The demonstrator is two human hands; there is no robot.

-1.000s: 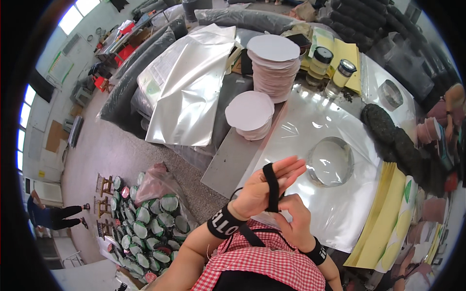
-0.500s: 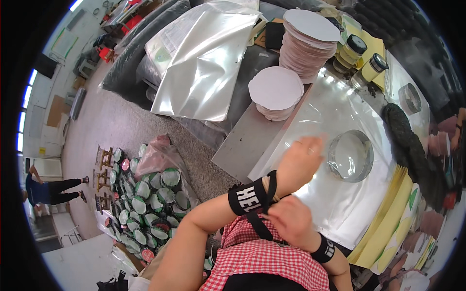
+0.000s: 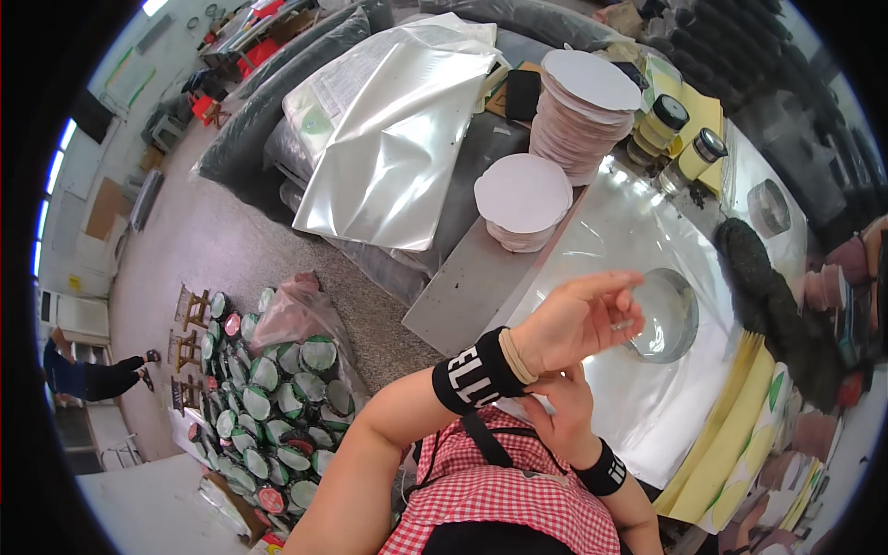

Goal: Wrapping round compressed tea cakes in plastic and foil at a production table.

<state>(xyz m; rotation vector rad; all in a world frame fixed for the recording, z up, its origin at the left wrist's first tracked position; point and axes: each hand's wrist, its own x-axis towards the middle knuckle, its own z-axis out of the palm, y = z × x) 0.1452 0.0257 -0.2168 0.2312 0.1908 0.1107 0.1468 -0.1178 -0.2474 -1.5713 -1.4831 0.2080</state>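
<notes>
My left hand (image 3: 575, 319) is raised over the clear plastic film (image 3: 578, 254), palm partly turned up, its fingers loosely bent and apart, holding nothing. Beige rubber bands (image 3: 516, 355) circle that wrist, beside a black wristband (image 3: 474, 375) with white lettering. Close under the same wrist is my right hand (image 3: 569, 416), fingers drawn in against the bands; its fingertips are partly hidden, so what they grip cannot be made out. The right wrist wears a black band (image 3: 604, 469). Beyond my left fingers, a round metal ring (image 3: 689, 319) stands on the film.
White paper discs (image 3: 524, 192) form a short stack beside a taller stack (image 3: 578, 129). Silvery film sheets (image 3: 393, 148) lie farther left. Two lidded jars (image 3: 659, 129) stand at the back right, yellow sheets (image 3: 717, 435) at right. Many round green-edged packets (image 3: 268, 393) cover the floor at left.
My left hand has opened from a more closed pose, turning its palm up. My right hand has shifted slightly up, closer under the left wrist, and the rubber bands now show more plainly.
</notes>
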